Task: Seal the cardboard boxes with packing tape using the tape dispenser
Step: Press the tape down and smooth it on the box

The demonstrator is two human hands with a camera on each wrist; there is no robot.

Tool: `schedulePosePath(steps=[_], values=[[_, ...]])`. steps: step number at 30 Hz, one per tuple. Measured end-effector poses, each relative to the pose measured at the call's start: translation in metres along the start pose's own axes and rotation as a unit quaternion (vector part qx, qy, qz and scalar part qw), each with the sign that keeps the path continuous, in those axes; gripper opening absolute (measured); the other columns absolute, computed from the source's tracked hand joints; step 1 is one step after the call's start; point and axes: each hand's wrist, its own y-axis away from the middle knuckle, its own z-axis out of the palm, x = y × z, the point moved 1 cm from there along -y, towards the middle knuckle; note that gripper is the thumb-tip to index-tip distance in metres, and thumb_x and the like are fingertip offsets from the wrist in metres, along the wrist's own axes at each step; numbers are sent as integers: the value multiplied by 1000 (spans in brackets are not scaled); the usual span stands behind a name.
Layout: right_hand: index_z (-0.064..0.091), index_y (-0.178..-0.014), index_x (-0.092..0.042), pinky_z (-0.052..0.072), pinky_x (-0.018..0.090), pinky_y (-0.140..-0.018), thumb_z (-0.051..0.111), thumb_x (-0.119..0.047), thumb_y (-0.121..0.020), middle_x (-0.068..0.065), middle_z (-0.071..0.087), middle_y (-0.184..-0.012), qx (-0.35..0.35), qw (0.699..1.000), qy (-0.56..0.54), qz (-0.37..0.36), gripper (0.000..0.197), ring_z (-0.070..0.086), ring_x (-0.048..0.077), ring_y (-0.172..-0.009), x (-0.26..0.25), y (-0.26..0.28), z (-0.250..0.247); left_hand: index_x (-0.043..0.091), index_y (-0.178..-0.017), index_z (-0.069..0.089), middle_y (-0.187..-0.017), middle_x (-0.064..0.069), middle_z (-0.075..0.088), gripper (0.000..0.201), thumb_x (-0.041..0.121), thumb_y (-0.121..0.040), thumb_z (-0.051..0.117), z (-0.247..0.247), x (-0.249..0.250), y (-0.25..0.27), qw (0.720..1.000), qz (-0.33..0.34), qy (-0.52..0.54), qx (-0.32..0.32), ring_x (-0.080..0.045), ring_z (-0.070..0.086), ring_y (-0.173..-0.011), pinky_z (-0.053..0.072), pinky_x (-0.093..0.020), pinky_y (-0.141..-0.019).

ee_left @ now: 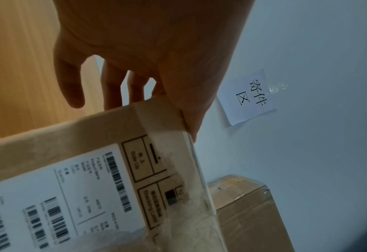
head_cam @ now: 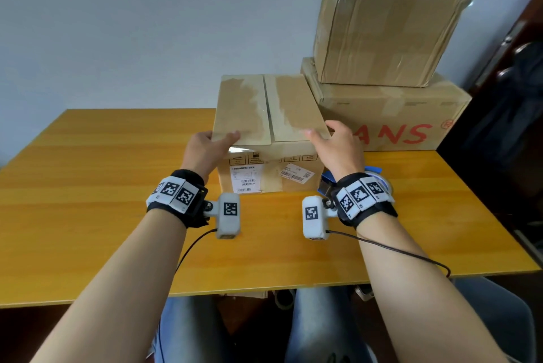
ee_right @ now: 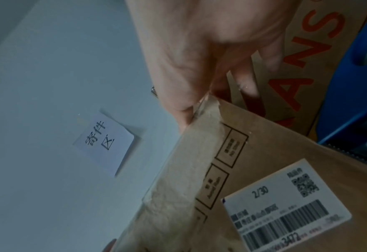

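Head view: small box (head_cam: 266,133) stands on the table (head_cam: 88,174), flaps closed, old tape along the centre seam. Left hand (head_cam: 205,151) grips its near left top corner, thumb on top, fingers down the left side. Right hand (head_cam: 338,145) is at the near right top corner, thumb on the top edge, fingers spread down the right side. Dispenser (head_cam: 352,179), blue, lies on the table just right of the box, mostly hidden behind the right wrist. Far right, a long box (head_cam: 390,116) with red letters carries a taped box (head_cam: 382,36) on top.

Left wrist view: left hand (ee_left: 148,56) has its thumb lying along the top edge of the box (ee_left: 91,153) and its fingers (ee_left: 70,81) reaching past the corner; white label and printed marks face the camera. Paper sign (ee_left: 249,97) is on the wall.

Right wrist view: right hand (ee_right: 199,56) meets the corner of the box (ee_right: 264,153), thumb on the taped top edge, fingers (ee_right: 247,81) partly curled over the far side. Motion blur, so I cannot tell how firm the hold is. Dispenser (ee_right: 355,88) sits right, near the hand, not touching it.
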Motion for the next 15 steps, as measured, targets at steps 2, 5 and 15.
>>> schedulePosePath(steps=[2, 5, 15], values=[[54, -141, -22, 49, 43, -100, 54, -60, -90, 0, 60, -139, 2, 1000, -10, -1, 64, 55, 24, -126, 2, -1, 2, 18, -98, 68, -86, 5, 69, 26, 43, -91, 69, -2, 1, 1, 1000, -1, 0, -5, -7, 61, -74, 39, -21, -57], [71, -115, -19, 56, 41, -85, 52, -57, -90, 0, 74, -109, 13, 999, -34, -10, 49, 67, 24, -104, 5, -2, 2, 18, -96, 68, -86, 4, 69, 25, 43, -92, 67, -4, 0, 2, 1000, -3, 0, -12, -6, 59, -73, 39, -21, -57], [70, -114, -14, 57, 44, -83, 57, -48, -94, 5, 74, -106, -13, 999, -12, -46, 42, 67, 25, -98, 0, -1, -3, 16, -103, 69, -100, -2, 73, 37, 49, -87, 70, -12, 1, 2, 1000, -2, -11, 23, -14, 65, -84, 50, -29, -68]])
